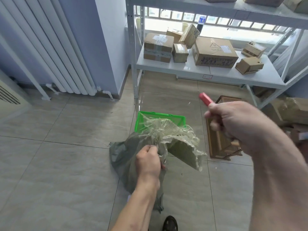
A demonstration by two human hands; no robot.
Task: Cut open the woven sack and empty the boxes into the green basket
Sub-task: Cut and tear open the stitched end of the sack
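My left hand (147, 161) grips the bunched top of a grey-green woven sack (123, 157) that hangs down to the tiled floor. The sack's top edge is frayed into pale loose strands (166, 132), with a flap folded open to the right. Behind it on the floor sits the green basket (160, 114), partly hidden by the frayed strands. My right hand (236, 120) is raised to the right of the sack and holds a red cutter (205, 98), whose handle sticks up to the left. The sack's contents are hidden.
A white metal shelf (183, 67) at the back carries several cardboard boxes (214, 51). A wooden crate (220, 140) lies on the floor under my right hand. More cardboard (293, 110) sits at far right. A white radiator (66, 64) lines the left wall. My shoe (170, 223) shows below.
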